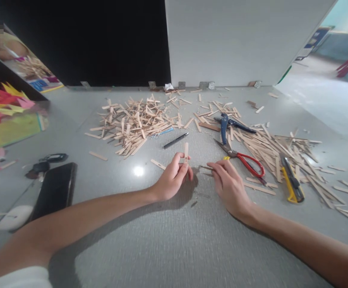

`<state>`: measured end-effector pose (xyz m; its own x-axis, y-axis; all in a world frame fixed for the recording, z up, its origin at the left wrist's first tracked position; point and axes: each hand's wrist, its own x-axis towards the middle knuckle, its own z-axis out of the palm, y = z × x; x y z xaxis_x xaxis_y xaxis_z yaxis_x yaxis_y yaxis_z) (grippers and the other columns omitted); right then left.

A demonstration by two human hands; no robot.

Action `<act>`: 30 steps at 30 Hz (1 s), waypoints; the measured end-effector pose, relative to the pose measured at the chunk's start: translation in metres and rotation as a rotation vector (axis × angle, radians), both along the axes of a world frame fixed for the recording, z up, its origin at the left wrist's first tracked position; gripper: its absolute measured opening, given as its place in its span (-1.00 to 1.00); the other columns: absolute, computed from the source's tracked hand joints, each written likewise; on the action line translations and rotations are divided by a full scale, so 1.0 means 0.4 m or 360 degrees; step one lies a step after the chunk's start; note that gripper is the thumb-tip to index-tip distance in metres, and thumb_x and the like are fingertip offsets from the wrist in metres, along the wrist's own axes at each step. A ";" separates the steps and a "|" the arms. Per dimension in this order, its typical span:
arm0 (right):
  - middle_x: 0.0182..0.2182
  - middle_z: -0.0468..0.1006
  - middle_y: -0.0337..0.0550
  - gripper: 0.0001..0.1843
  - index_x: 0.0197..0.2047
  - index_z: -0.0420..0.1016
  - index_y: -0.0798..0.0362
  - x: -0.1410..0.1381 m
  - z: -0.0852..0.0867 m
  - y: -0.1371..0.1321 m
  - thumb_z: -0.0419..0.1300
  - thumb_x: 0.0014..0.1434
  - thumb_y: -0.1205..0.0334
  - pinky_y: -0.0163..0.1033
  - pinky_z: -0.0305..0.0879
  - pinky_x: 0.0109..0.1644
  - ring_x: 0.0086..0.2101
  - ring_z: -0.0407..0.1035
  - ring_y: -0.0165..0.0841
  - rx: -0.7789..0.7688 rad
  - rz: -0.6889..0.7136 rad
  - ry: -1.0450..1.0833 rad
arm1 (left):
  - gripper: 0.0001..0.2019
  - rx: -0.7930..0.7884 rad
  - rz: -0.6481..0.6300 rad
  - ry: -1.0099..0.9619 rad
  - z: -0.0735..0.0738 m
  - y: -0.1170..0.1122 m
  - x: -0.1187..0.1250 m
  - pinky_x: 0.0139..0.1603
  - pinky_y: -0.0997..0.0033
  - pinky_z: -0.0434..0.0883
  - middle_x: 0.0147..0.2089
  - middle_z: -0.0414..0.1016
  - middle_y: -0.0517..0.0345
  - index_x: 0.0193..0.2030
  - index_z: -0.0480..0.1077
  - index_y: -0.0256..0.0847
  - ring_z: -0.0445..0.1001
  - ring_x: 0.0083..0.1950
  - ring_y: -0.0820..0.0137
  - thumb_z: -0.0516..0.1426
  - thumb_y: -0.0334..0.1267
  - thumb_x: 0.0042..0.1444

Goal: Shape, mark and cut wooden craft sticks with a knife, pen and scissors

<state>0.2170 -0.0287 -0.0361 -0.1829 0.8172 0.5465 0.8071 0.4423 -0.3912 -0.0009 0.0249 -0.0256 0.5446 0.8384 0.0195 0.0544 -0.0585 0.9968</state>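
My left hand [173, 176] is closed in a pinch on a short flat wooden craft stick [186, 152], which stands upright between thumb and fingers and has small marks or a notch near its lower end. To its right, my right hand [229, 186] grips a thin dark pointed tool [206, 168], its tip aimed left toward the stick but apart from it. The tool's exact kind is hidden by the fingers. A second craft stick [158, 164] lies just behind my left hand. Beyond both hands rests a dark pen [176, 141].
Behind lies a heap of wooden sticks [138, 120], with more scattered at right. Red-handled scissors-like snips [250, 164], a blue-handled tool [224, 128] and a yellow cutter [292, 182] lie at right. A phone [55, 190] is at left. Upright panels [237, 44] close off the back.
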 end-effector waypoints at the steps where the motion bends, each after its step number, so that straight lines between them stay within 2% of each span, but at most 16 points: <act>1: -0.18 0.61 0.00 -0.64 0.09 0.62 -0.01 -0.002 0.004 -0.003 0.01 0.51 0.39 -0.10 0.52 -0.12 -0.20 0.55 -0.19 0.0035 0.0009 0.0039 | -0.62 -0.0001 -0.0006 0.0013 0.000 0.000 -0.001 -0.44 0.42 0.17 -0.39 0.46 0.31 0.09 0.13 -0.11 0.21 -0.52 0.46 0.00 0.17 0.49; 7: -0.27 0.74 -0.15 -0.76 0.06 0.59 -0.05 -0.008 0.023 -0.018 0.10 0.53 0.34 -0.27 0.56 -0.21 -0.34 0.64 -0.31 0.0145 0.0173 0.0197 | -0.61 0.0078 -0.0090 0.0082 0.003 -0.002 -0.007 -0.38 0.41 0.24 -0.46 0.46 0.33 0.15 0.15 -0.15 0.31 -0.49 0.42 0.00 0.13 0.49; 11: -0.30 0.76 -0.15 -0.77 -0.04 0.61 -0.05 -0.006 0.024 -0.025 0.10 0.55 0.26 -0.25 0.58 -0.22 -0.38 0.65 -0.30 0.0132 0.0158 0.0188 | -0.66 0.0081 -0.0122 0.0111 0.006 -0.003 -0.007 -0.35 0.39 0.29 -0.49 0.42 0.36 0.12 0.15 -0.14 0.38 -0.46 0.40 0.01 0.08 0.49; 16: -0.31 0.77 -0.19 -0.79 0.07 0.53 -0.06 -0.008 0.017 -0.038 0.07 0.56 0.27 -0.32 0.56 -0.35 -0.55 0.55 -0.40 0.0091 0.0067 0.0394 | -0.67 0.0087 -0.0127 0.0134 0.007 -0.003 -0.005 -0.38 0.41 0.26 -0.48 0.43 0.36 0.14 0.14 -0.15 0.31 -0.50 0.43 -0.02 0.06 0.50; 18: -0.31 0.78 -0.19 -0.78 0.10 0.52 -0.06 -0.009 0.018 -0.037 0.08 0.54 0.31 -0.34 0.58 -0.33 -0.52 0.59 -0.40 0.0069 0.0107 0.0369 | -0.64 0.0071 -0.0132 0.0123 0.007 -0.004 -0.005 -0.39 0.40 0.26 -0.48 0.43 0.37 0.15 0.14 -0.14 0.32 -0.50 0.43 -0.01 0.09 0.49; 22: -0.18 0.78 -0.08 -0.64 0.20 0.55 -0.03 -0.012 0.023 -0.022 0.08 0.46 0.39 -0.24 0.65 -0.13 -0.26 0.70 -0.29 -0.0012 0.0152 0.0262 | -0.62 0.0072 -0.0103 0.0113 0.008 -0.005 -0.006 -0.36 0.39 0.27 -0.49 0.38 0.37 0.11 0.18 -0.12 0.37 -0.47 0.40 0.02 0.14 0.47; 24: -0.12 0.78 -0.04 -0.59 0.23 0.56 -0.02 -0.012 0.025 -0.015 0.06 0.44 0.42 -0.21 0.65 -0.10 -0.19 0.70 -0.26 -0.0020 0.0204 0.0230 | -0.63 0.0084 -0.0094 0.0128 0.011 -0.005 -0.006 -0.36 0.38 0.27 -0.50 0.34 0.38 0.11 0.20 -0.13 0.35 -0.47 0.39 0.02 0.13 0.47; 30: -0.13 0.78 -0.03 -0.59 0.23 0.60 0.03 -0.009 0.021 -0.014 0.05 0.47 0.43 -0.24 0.63 -0.18 -0.25 0.69 -0.29 -0.0006 0.0298 0.0160 | -0.66 0.0133 -0.0116 0.0169 0.017 -0.004 -0.006 -0.35 0.37 0.26 -0.52 0.29 0.38 0.05 0.28 -0.15 0.30 -0.48 0.38 -0.01 0.10 0.48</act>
<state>0.2135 -0.0341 -0.0277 -0.2764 0.7760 0.5669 0.6675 0.5794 -0.4676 -0.0034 0.0231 -0.0186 0.6069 0.7944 0.0266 0.1520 -0.1488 0.9771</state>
